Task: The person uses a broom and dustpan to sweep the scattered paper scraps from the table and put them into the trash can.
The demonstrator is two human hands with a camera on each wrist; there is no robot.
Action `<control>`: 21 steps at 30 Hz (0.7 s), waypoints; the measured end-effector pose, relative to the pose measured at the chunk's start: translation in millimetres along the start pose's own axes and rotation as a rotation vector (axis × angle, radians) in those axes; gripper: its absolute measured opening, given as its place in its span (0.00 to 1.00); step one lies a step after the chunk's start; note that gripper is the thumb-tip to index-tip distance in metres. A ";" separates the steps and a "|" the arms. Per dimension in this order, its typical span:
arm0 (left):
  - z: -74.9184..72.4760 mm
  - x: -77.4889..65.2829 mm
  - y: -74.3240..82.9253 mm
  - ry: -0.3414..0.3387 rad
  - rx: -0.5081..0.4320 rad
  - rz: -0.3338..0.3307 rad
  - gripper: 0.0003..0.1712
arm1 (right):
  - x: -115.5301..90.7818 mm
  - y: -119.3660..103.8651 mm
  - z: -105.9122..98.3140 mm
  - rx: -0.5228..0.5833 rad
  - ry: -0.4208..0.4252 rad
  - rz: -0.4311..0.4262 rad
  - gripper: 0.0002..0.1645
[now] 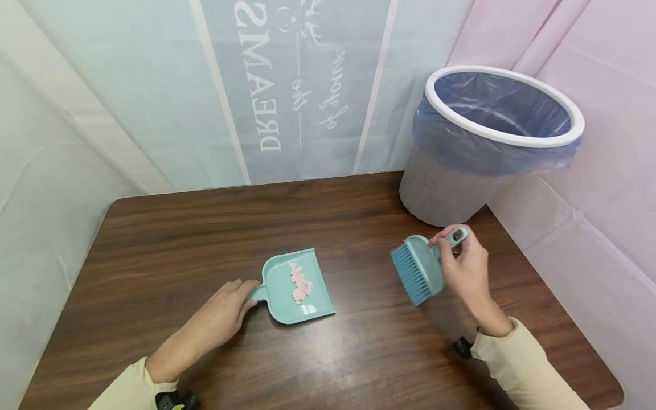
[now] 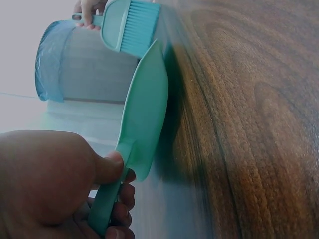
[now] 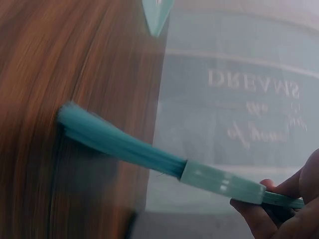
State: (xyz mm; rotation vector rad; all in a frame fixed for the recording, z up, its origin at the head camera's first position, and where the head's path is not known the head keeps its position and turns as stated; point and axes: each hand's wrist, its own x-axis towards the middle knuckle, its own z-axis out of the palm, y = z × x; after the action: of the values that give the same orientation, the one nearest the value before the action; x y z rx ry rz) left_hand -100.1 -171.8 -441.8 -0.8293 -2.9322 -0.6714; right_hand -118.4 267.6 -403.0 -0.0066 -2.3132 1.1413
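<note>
My left hand (image 1: 225, 310) grips the short handle of a mint-green dustpan (image 1: 281, 287), thumb on top in the left wrist view. A little pile of pale pink scraps (image 1: 299, 283) lies in the pan. In the left wrist view the dustpan (image 2: 144, 107) is tilted, with its shadow beneath it on the wood. On the right, my right hand (image 1: 465, 267) pinches the handle of a matching hand brush (image 1: 427, 265) between thumb and fingers. Its blue-green bristles (image 3: 109, 137) point left and down, close over the tabletop in the right wrist view.
A grey trash bin (image 1: 443, 185) with a white rim and blue liner bag stands at the table's back right corner. The dark wooden table (image 1: 205, 228) is bordered by a printed curtain (image 1: 318, 114) behind and pale walls at both sides.
</note>
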 end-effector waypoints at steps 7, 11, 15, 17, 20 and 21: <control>-1.6 2.8 1.5 -0.005 -0.012 0.002 0.16 | 5.8 17.0 -28.9 -0.077 0.053 0.062 0.03; -3.2 5.6 2.8 0.003 -0.015 0.007 0.16 | 8.9 23.1 -42.5 -0.096 0.065 0.099 0.05; -6.1 9.4 4.5 -0.001 -0.018 0.023 0.16 | 10.8 28.6 -53.3 -0.126 0.083 0.143 0.08; -9.1 12.2 5.6 -0.002 -0.021 0.038 0.15 | 11.1 31.1 -56.6 -0.135 0.090 0.155 0.09; -16.1 17.5 7.6 0.002 -0.019 0.065 0.16 | 11.2 32.6 -58.5 -0.137 0.092 0.156 0.10; -19.3 19.5 8.7 0.004 -0.020 0.071 0.15 | 11.1 32.2 -58.6 -0.134 0.091 0.153 0.10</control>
State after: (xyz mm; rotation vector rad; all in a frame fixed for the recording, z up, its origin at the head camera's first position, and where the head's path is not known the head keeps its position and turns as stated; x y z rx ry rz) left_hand -114.3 -163.4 -418.1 -0.9285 -2.8813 -0.6980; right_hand -107.2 333.7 -392.9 -0.2840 -2.3350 1.0331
